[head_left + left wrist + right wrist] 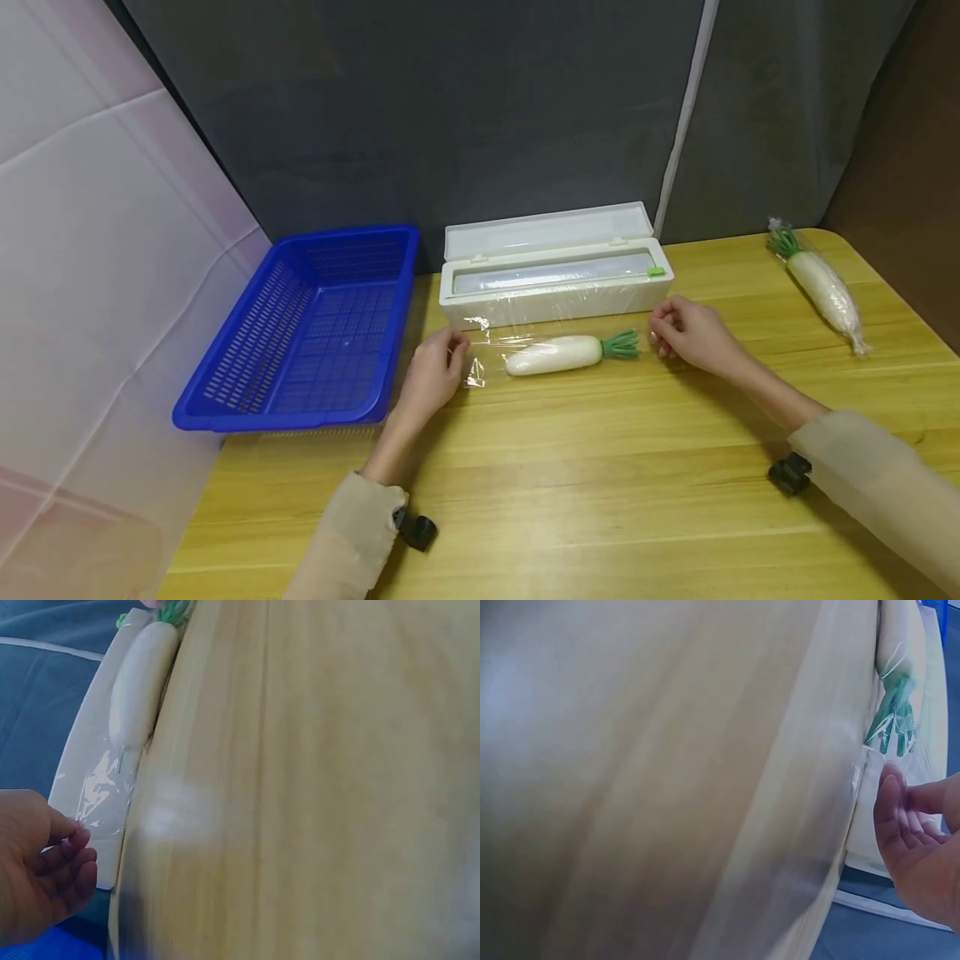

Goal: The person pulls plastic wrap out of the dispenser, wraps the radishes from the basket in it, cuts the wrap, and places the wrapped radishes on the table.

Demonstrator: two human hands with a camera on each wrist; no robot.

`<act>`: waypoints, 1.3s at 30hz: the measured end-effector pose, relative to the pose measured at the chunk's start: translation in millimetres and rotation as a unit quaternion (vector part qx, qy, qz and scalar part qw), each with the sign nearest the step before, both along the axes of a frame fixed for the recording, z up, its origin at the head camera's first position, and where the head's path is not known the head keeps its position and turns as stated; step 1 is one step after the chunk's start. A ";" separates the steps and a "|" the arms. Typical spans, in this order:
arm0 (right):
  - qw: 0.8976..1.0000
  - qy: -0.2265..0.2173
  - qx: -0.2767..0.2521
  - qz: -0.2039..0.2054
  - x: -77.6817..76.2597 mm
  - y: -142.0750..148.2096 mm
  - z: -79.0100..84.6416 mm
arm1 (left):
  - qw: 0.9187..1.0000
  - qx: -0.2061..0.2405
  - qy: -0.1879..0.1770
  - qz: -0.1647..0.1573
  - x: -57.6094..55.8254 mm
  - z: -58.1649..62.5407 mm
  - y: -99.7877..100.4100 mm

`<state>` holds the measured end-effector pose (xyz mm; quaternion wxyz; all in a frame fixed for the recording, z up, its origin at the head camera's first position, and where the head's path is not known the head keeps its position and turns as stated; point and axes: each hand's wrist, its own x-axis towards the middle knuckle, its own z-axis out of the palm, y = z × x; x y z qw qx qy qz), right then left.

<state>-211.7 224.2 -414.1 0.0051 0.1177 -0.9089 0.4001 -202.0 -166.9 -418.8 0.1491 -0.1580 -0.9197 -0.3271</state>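
Note:
A white radish [558, 355] with a green leafy top lies on the table in front of the dispenser. Clear cling film [477, 367] runs from the white film dispenser [558, 307] down over the radish. At the film's left edge, my left hand [433, 372] pinches it between thumb and forefinger, as the left wrist view also shows. Past the green top, my right hand [693, 335] pinches the film's right edge with thumb and fingertips. In the right wrist view the film is over the green leaves [894, 720].
A blue plastic basket [386, 367] stands at the left beside the dispenser. The dispenser's lid [547, 231] is raised, with a green slider [656, 272] at its right end. A second radish [825, 287], wrapped in film, lies at the far right of the wooden table [570, 500].

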 end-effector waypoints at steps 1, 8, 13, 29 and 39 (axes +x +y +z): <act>1.000 -0.003 0.005 0.000 -0.7 -0.4 0.1 | 1.000 -0.003 -0.006 0.003 -0.6 -0.1 0.0; 0.999 -0.028 0.022 0.013 -7.7 -0.7 -0.5 | 0.998 -0.022 -0.050 0.012 -5.9 2.3 -1.3; 0.998 -0.054 0.030 0.022 -11.9 -1.0 1.8 | 0.995 -0.044 -0.082 0.018 -9.9 2.8 -1.8; 0.994 -0.076 0.071 0.042 -13.8 -6.4 2.4 | 0.989 -0.081 -0.122 0.002 -18.4 8.4 2.5; 0.996 -0.060 0.043 0.047 -11.0 -4.8 -2.3 | 0.988 -0.066 -0.137 0.013 -15.4 10.3 1.8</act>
